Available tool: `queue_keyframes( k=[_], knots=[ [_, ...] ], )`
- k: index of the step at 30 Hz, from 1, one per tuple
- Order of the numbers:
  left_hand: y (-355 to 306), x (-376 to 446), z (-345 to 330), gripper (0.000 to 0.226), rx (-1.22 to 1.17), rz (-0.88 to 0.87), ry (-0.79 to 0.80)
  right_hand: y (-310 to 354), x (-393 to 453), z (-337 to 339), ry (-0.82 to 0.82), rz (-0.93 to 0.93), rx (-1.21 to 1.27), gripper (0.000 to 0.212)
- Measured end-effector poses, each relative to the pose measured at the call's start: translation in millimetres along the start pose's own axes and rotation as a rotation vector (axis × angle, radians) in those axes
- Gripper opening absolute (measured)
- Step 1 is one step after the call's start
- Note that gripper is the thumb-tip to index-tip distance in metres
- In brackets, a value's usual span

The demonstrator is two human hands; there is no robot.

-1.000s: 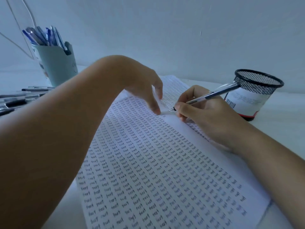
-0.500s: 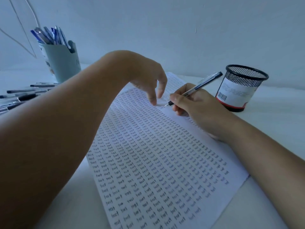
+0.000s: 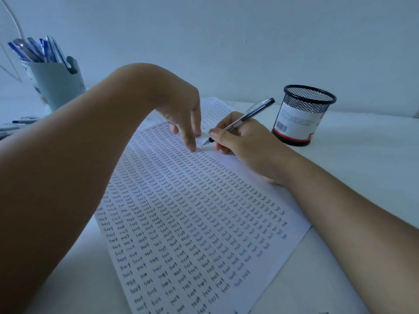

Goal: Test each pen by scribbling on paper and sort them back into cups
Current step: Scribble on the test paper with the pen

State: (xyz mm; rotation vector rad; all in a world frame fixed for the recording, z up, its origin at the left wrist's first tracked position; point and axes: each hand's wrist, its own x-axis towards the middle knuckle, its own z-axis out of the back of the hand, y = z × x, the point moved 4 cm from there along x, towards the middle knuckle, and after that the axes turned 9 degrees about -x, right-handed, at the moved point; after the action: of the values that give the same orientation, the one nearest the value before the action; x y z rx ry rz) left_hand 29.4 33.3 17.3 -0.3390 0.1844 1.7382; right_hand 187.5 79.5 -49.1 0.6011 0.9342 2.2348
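A white sheet of paper [image 3: 192, 223] covered with rows of small handwritten words lies on the table. My right hand [image 3: 244, 141] grips a clear pen with a dark cap [image 3: 251, 114], its tip touching the paper near the far end. My left hand [image 3: 181, 118] reaches over from the left, its straight fingertips pressing the paper just beside the pen tip. A light blue cup [image 3: 56, 85] holding several blue pens stands at the far left. A black mesh cup [image 3: 303, 114] with a white and red label stands at the far right; its inside is hidden.
Several loose pens [image 3: 20, 123] lie on the white table [image 3: 362, 159] at the left edge, partly hidden by my left arm. A white wall rises right behind the table. A thin cable [image 3: 9, 53] hangs at the far left.
The view has shifted a little. My right hand's pen tip has moved slightly along the paper. My left fingertips have stayed on the sheet beside it.
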Motion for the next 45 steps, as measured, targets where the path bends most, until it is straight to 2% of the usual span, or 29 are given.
queue_keyframes(
  k=[2,9,24,30,45],
  knots=[
    [-2,-2,-1,0.054,-0.023,0.002,0.049,0,-1,0,-0.004,-0.003,0.005,0.025],
    [2,11,0,0.058,-0.037,0.024,0.003,-1,0,3,-0.017,0.0,-0.012,0.023],
    [6,26,1,0.038,-0.113,-0.036,-0.044,0,1,0,0.018,0.011,-0.047,0.021],
    [5,26,1,0.037,-0.119,-0.037,-0.049,-3,3,-1,0.014,0.012,-0.074,0.027],
    [8,31,0,0.039,-0.125,-0.059,-0.06,-4,5,-2,0.012,0.028,-0.107,0.026]
  ],
)
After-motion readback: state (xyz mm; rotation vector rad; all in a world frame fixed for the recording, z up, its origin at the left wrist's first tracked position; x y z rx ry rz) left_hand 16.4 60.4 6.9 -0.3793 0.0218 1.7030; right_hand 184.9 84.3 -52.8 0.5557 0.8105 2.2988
